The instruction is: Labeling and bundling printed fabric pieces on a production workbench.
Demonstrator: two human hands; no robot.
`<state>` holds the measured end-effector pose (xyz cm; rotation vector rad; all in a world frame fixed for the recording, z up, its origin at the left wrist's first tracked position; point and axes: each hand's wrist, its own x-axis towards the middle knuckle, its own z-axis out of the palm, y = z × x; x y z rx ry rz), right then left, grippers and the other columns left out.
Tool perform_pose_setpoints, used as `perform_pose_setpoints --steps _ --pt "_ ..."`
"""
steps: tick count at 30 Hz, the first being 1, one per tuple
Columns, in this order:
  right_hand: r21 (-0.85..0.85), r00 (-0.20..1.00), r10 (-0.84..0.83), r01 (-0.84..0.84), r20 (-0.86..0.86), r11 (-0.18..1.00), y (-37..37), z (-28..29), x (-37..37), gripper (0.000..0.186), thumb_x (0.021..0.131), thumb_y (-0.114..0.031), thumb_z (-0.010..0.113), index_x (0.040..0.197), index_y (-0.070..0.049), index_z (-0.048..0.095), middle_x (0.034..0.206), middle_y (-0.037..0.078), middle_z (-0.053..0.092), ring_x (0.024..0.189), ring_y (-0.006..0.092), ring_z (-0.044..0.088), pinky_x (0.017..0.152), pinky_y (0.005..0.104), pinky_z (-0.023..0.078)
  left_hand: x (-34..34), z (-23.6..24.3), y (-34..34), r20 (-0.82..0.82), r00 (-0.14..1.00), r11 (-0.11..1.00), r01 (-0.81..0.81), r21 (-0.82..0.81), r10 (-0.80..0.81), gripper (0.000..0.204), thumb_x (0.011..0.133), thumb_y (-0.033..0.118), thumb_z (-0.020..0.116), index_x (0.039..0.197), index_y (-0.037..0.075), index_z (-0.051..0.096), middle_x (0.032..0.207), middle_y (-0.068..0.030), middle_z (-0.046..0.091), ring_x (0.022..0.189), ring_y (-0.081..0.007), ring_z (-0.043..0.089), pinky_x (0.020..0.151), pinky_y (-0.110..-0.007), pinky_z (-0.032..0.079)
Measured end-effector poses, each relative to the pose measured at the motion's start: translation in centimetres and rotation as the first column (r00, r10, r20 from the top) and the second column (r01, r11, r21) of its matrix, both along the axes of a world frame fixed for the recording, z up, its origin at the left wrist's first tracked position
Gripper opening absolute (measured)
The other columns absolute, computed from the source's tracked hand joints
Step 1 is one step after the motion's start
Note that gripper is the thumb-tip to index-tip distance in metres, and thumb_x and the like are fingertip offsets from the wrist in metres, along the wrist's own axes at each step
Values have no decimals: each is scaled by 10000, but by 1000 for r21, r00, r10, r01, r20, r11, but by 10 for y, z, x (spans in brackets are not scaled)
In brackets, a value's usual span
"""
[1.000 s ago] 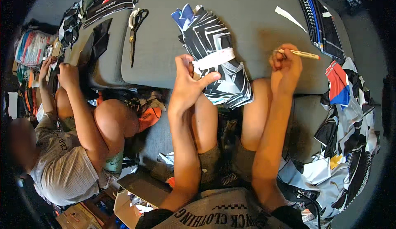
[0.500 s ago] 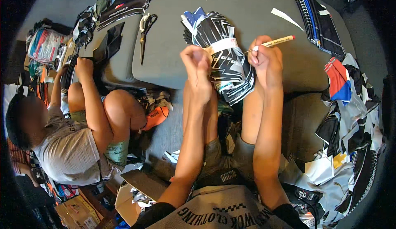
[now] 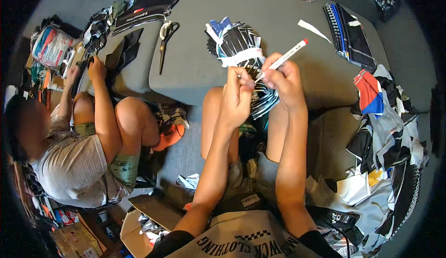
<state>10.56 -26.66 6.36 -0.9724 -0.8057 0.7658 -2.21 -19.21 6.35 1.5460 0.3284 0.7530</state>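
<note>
A white marker pen (image 3: 289,54) with a red end is gripped in my right hand (image 3: 285,85), its narrow tip slanting down toward my left hand (image 3: 236,97). The left fingers are curled in a pinch close to that tip; whatever sits between them is too small to make out. Beyond and partly beneath both hands lies a bundle of black-and-white patterned fabric pieces (image 3: 232,39), with some blue at its far end. A white band (image 3: 242,56) wraps its middle. My hands hide part of the bundle's near half.
Scissors (image 3: 163,46) lie left of the bundle on the grey cushioned surface (image 3: 186,72). Toward the right are a white strip (image 3: 314,31) and folded dark fabrics (image 3: 355,37). Fabric scraps (image 3: 392,139) heap at far right. Another person (image 3: 74,165) sits at left, near a cardboard box (image 3: 132,230).
My hands have come together over the bundle, the right moving left and the left moving right and nearer. The pen has tilted more upright. The view has shifted slightly.
</note>
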Motion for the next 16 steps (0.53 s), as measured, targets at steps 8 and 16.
perform_pose_setpoints --steps 8,16 --pt "-201 980 143 -113 138 973 -44 21 -29 161 756 7 612 916 -1 626 798 76 609 644 98 534 600 200 420 -30 10 -8 -108 984 978 155 138 -141 252 781 -37 469 995 58 378 750 -58 531 575 -113 445 524 -219 370" --pt "-244 997 62 -72 -48 967 -64 3 -50 221 809 -54 604 1020 12 623 856 75 641 693 163 569 637 205 451 -45 3 9 -25 868 838 472 -274 -497 512 834 115 632 1244 21 341 1027 -146 524 768 -121 509 622 -225 435"
